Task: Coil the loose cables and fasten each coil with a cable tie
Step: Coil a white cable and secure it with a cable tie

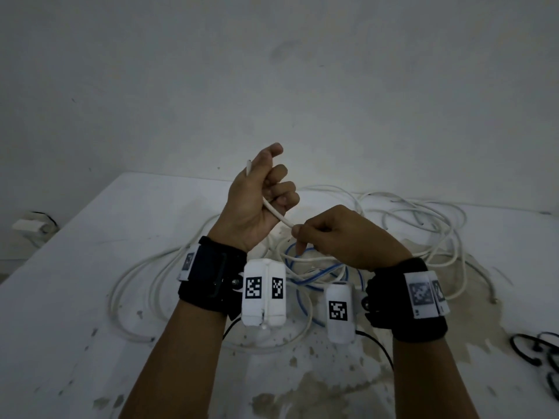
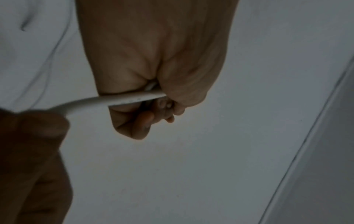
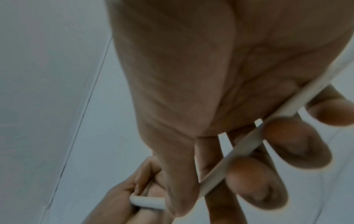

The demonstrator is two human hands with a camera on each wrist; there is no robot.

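loose cables [image 1: 408, 225] sprawl across the table [image 1: 90, 297]; cable ties [image 1: 541, 355] lie at its right edge

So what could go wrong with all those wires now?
1. The white cable runs from the left hand through the right hand down into a tangled pile; pulling might tighten a knot.
2. A blue cable weaves through the white loops and could get dragged into the coil.
3. The black cable ties lie by the table's right edge and might get knocked off.
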